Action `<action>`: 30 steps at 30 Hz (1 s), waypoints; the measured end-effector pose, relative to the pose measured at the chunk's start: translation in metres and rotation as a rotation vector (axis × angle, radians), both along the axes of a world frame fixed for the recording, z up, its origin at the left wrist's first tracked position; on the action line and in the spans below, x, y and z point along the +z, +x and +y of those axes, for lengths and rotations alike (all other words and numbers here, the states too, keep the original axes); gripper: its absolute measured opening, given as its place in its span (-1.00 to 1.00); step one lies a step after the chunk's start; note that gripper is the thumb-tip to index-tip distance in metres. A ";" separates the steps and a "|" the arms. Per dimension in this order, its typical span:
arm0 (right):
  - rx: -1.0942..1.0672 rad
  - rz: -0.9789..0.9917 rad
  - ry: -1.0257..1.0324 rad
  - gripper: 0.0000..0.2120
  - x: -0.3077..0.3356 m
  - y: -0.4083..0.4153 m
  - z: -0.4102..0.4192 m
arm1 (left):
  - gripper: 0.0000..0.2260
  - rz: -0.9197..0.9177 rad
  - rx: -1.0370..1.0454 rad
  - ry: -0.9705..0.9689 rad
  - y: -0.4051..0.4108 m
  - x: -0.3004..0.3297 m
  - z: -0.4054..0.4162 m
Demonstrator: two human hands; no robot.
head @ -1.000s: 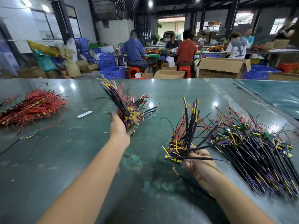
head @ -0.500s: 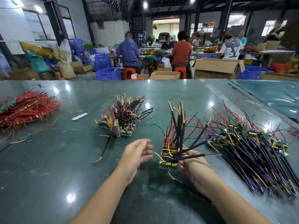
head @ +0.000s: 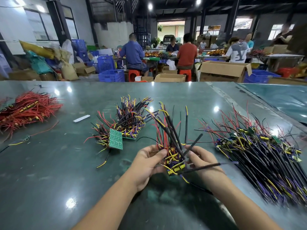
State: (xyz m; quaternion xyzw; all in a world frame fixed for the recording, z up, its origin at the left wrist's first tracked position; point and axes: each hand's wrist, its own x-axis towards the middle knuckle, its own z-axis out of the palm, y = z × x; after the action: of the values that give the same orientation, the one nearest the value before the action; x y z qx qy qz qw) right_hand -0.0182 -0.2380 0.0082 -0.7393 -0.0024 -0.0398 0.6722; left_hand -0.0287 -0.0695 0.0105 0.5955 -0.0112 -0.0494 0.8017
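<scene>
You hold the bundle [head: 172, 157] between both grips, just above the table [head: 49, 180]. Left grip [head: 147, 165] curls round its left side; right grip [head: 203, 161] pinches its right side, black leads [head: 171, 128] splaying out past your fingers [head: 194, 152]. Likely step: squaring the bundle. Tap edges flush, keep leads pointing away from you, then lay it on the stack [head: 128, 127] ahead-left of the left grip.

Four wire lots, one strip
One wire bundle [head: 174, 163] held, three piles on the table [head: 49, 180] (red pile [head: 28, 112], middle pile [head: 129, 120], right pile [head: 265, 155]), one white strip [head: 81, 118].
</scene>
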 end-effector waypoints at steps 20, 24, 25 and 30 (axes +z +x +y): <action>-0.282 -0.173 0.191 -0.84 0.010 -0.029 0.010 | -0.76 0.135 0.027 -0.297 -0.004 0.009 0.009; -0.053 0.096 0.461 -0.75 0.009 -0.029 0.018 | -0.85 0.106 0.096 -0.241 -0.008 0.007 -0.004; 0.033 0.137 0.496 -0.78 0.009 -0.029 0.018 | -0.86 0.085 0.081 -0.200 -0.009 0.006 -0.007; 0.163 0.089 0.418 -0.91 0.011 -0.030 0.012 | -0.74 0.071 -0.031 -0.094 -0.014 0.000 -0.013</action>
State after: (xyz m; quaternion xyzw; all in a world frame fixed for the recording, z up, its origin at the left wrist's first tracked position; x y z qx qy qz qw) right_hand -0.0478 -0.2260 0.0194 -0.5825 -0.0241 0.0474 0.8111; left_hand -0.0424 -0.0824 0.0104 0.5548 0.0057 -0.0823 0.8279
